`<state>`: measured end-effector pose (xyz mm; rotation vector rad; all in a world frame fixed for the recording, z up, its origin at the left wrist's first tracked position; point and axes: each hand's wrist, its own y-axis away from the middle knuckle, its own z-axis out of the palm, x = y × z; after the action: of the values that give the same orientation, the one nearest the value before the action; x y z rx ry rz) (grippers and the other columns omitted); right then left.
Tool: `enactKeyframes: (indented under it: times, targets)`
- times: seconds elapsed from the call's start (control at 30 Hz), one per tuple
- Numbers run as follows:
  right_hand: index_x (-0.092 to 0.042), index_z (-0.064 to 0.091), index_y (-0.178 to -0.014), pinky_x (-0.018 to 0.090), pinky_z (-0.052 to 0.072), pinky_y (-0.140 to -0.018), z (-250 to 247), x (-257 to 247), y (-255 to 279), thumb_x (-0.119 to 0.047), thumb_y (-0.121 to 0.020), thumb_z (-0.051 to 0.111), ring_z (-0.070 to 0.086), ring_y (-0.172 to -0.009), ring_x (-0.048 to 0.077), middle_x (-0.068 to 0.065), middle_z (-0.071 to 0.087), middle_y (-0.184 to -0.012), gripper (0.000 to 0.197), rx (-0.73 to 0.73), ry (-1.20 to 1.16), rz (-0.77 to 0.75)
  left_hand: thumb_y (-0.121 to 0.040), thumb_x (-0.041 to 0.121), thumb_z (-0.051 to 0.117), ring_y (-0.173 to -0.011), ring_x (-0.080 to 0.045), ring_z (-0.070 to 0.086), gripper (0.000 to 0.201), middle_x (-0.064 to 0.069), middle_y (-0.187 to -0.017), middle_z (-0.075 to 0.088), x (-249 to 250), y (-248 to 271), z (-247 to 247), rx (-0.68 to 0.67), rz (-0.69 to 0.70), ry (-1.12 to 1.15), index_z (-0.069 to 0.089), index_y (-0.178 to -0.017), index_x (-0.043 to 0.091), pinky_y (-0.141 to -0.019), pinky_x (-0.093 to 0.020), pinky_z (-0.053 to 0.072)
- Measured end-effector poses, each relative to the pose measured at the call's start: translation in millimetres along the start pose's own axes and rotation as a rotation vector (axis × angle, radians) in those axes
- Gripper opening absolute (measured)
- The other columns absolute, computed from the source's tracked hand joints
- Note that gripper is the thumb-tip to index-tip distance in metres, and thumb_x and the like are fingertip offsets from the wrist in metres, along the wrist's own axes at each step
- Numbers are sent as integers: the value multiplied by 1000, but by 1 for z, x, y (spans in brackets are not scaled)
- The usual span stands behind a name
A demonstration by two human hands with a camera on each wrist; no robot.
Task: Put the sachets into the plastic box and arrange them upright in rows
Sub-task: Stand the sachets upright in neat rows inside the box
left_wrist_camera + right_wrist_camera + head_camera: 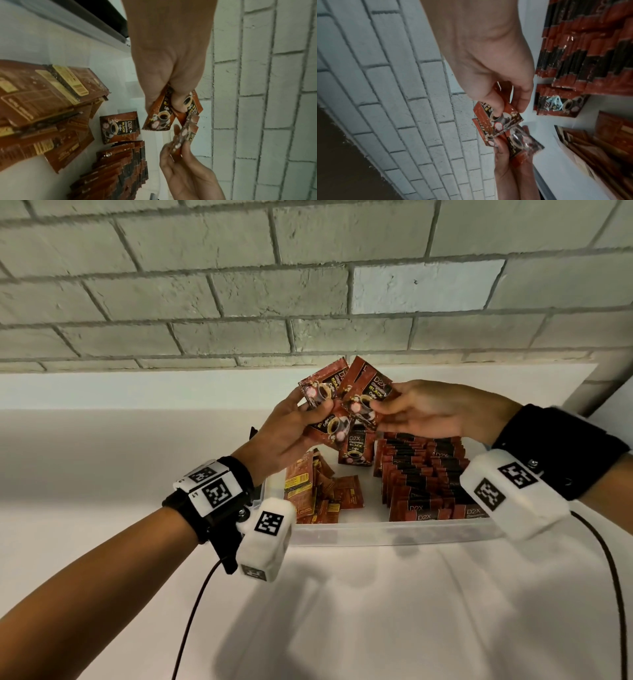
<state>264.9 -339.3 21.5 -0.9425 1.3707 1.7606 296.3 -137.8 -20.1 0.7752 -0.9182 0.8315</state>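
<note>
- Head view: a grey brick wall (239, 285) backs the white table (376, 611) where your plastic box (376, 534) sits. Above the box, your left hand (291, 433) grasps two sachets (322, 392), and your right hand (421, 412) pinches another sachet (364, 395) just beside them. Inside the box, upright rows (421, 474) fill its right side; loose sachets (315, 491) lean at its left.
- Left wrist view: your left hand (168, 60) has thumb and fingers clamped on the sachets (159, 119), above the box's rows (120, 169).
- Right wrist view: your right hand (488, 56) pinches its sachet (501, 121) between thumb and fingers, touching those the left hand (510, 169) holds.
</note>
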Motion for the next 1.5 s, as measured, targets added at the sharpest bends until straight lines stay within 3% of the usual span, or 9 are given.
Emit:
enactKeyframes:
  times: [0.17, 0.3, 0.47, 0.6, 0.8, 1.0, 1.1, 1.3, 1.5]
  targets:
    - [-8, 51, -122, 27, 52, -70, 4, -4, -7, -2, -82, 62, 59, -96, 19, 6, 63, -105, 42, 57, -7, -19, -89, -7, 53, -112, -34, 60, 54, -16, -130, 57, 6, 1, 2, -101, -34, -75, 39, -138, 10, -83, -51, 55]
    - [-5, 51, -121, 32, 49, -88, -9, -11, -5, -1, -86, 58, 59, -97, 19, 7, 64, -102, 36, 91, 164, -44, -86, -16, 52, -108, -28, 61, 56, -17, -125, 54, 15, -1, -7, -32, -62, -148, 36, -135, 6, -84, -39, 57]
    - [-1, 53, -118, 30, 47, -83, -14, -9, -3, 0, -88, 56, 56, -97, 21, 9, 64, -102, 31, 52, 330, 4, -99, 8, 42, -99, -20, 61, 21, -13, -109, 58, 17, -3, -14, 6, -15, -230, 52, -117, 2, -82, -26, 56]
    - [-10, 54, -127, 35, 48, -97, -4, -5, -8, -3, -89, 60, 60, -107, 21, 6, 66, -114, 39, 34, 640, -54, -103, 20, 33, -110, -23, 59, 41, -18, -124, 60, 21, -1, -1, -184, -34, -393, 49, -132, -3, -92, -29, 52]
    - [-12, 56, -126, 38, 47, -100, 3, -11, -9, -3, -89, 60, 62, -107, 21, 5, 67, -113, 38, 0, 826, -118, -84, -19, 52, -110, -21, 59, 70, -21, -131, 53, 38, -5, 5, -223, -134, -422, 28, -145, 4, -91, -23, 51]
    - [-25, 37, -137, 26, 53, -78, 3, -4, -10, -1, -88, 61, 62, -81, 13, 7, 63, -101, 59, 47, 644, -175, -83, -14, 58, -104, -25, 64, 65, -8, -110, 67, 29, -5, 2, -121, -116, -373, 39, -138, 14, -83, -46, 55]
    - [-34, 29, -139, 38, 53, -80, 7, 0, -11, -3, -89, 61, 57, -74, 18, 11, 58, -95, 67, 27, 654, -205, -83, -15, 57, -99, -26, 65, 49, -10, -108, 66, 22, -4, 5, -121, -120, -340, 46, -125, 8, -81, -39, 57]
    - [-22, 34, -128, 43, 52, -80, 9, 2, -23, -10, -90, 61, 58, -77, 21, 14, 52, -108, 48, 2, 685, -143, -86, -10, 57, -101, -26, 64, 39, -23, -115, 63, 16, -5, 10, -63, -171, -339, 54, -125, -5, -77, -26, 58]
    - [-15, 19, -133, 24, 48, -55, 17, 5, -31, -18, -91, 60, 54, -66, 16, 9, 50, -89, 59, 59, 956, -164, -91, -11, 50, -95, -33, 62, 31, -16, -101, 61, 12, -5, 17, 9, -331, -453, 57, -120, -2, -80, -49, 57]
